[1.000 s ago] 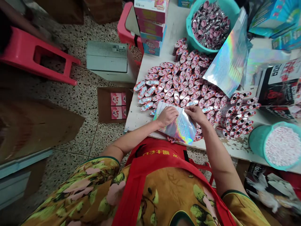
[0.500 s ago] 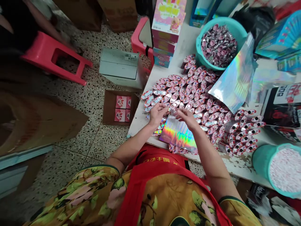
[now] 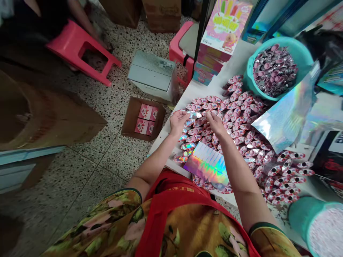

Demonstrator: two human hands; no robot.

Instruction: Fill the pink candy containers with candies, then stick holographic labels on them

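Observation:
My left hand (image 3: 178, 122) is closed at the left end of a small silver oval-topped packet (image 3: 194, 115), its thumb and fingers pinching the edge. Just right of that packet, my right hand (image 3: 215, 123) points down with bent fingers drawn together; whatever they hold is hidden. Around both hands stand many oval-topped packets (image 3: 227, 116), patterned in red and white, most bearing a pink round piece. Several at the near left have bare shiny silver tops (image 3: 188, 146). A rainbow-shiny holographic sheet (image 3: 207, 165) lies over the packets below my hands.
A teal basin (image 3: 250, 67) of pink-and-silver round pieces stands at the back, beside a holographic bag (image 3: 285, 110). Printed boxes (image 3: 223, 26) are stacked at the table's left edge. A teal bucket (image 3: 300, 214) stands at right. On the floor are a carton (image 3: 130, 119) and pink stool (image 3: 80, 53).
The view has shifted, so the table sits further right. My hands have moved apart a little and away from the holographic sheet, onto the silver-topped packet.

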